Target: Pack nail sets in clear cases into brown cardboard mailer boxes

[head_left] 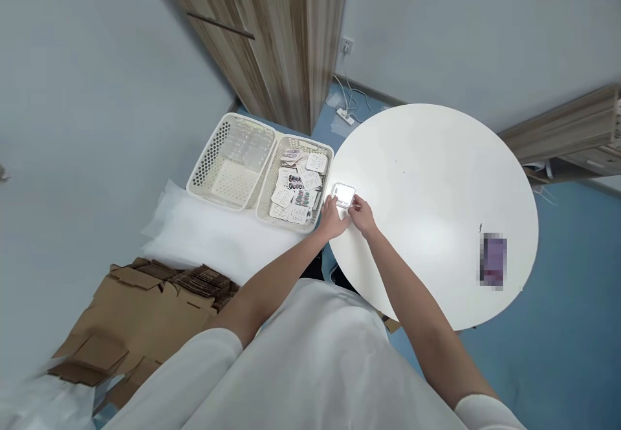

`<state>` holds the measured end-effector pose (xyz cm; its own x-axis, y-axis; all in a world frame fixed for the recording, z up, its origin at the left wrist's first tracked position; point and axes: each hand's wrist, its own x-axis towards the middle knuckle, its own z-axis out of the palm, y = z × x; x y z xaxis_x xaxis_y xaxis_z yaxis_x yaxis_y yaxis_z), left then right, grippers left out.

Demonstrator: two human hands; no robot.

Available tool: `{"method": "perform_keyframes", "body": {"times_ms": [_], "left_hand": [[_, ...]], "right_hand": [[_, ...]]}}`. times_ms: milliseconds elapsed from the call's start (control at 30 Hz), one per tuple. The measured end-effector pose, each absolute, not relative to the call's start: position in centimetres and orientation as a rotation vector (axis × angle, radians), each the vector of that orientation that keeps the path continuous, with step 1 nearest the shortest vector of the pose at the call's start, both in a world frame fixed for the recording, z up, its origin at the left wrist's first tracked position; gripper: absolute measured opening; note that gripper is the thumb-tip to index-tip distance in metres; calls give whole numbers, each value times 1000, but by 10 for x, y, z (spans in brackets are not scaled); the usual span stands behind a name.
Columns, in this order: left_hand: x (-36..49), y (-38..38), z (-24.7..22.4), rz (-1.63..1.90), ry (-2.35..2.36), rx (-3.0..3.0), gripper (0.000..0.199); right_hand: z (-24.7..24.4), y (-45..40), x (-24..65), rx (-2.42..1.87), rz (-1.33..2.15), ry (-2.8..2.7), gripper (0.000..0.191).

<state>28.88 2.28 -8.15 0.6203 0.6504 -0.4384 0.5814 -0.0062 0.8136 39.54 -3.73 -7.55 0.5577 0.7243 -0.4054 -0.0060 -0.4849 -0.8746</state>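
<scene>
A small, clear, square-looking plastic case (344,194) with a white card inside lies at the left edge of the round white table (436,178). My left hand (332,219) grips its left near side, thumb and fingers at the rim. At the case's right near corner, my right hand (362,216) has its fingers pinched on the edge. Just left of the hands, a white basket (260,205) holds many white cards (310,179), some with colourful press-on nail sets. The fingertips are small in view, and the undersides of both hands are hidden.
A second white basket (194,174) holds clear plastic cases (247,142). White foam sheeting (213,223) and flattened cardboard boxes (150,313) lie at the left. A blurred purple object (494,262) rests on the table's right. A power strip (345,116) sits on the floor.
</scene>
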Motion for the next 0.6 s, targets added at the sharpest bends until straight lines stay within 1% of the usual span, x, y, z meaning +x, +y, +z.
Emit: {"method": "perform_keyframes", "body": {"times_ms": [100, 167, 300, 367, 467, 600], "left_hand": [[290, 23, -86, 67, 1004, 1683, 76], [290, 23, -88, 78, 1003, 1685, 79], [287, 19, -87, 102, 1016, 1644, 82], [286, 15, -83, 100, 1022, 1625, 83], [282, 8, -75, 122, 1026, 1612, 83], [266, -9, -63, 161, 1015, 1602, 77]], "right_hand": [[-78, -38, 395, -1873, 1041, -580, 26], [-81, -39, 395, -1869, 1057, -559, 30], [-84, -43, 394, -1902, 1037, -413, 58], [-83, -47, 394, -1917, 1029, -369, 67], [-79, -58, 393, -1930, 1024, -362, 70], [-71, -87, 388, -1933, 1020, -369, 66]]}}
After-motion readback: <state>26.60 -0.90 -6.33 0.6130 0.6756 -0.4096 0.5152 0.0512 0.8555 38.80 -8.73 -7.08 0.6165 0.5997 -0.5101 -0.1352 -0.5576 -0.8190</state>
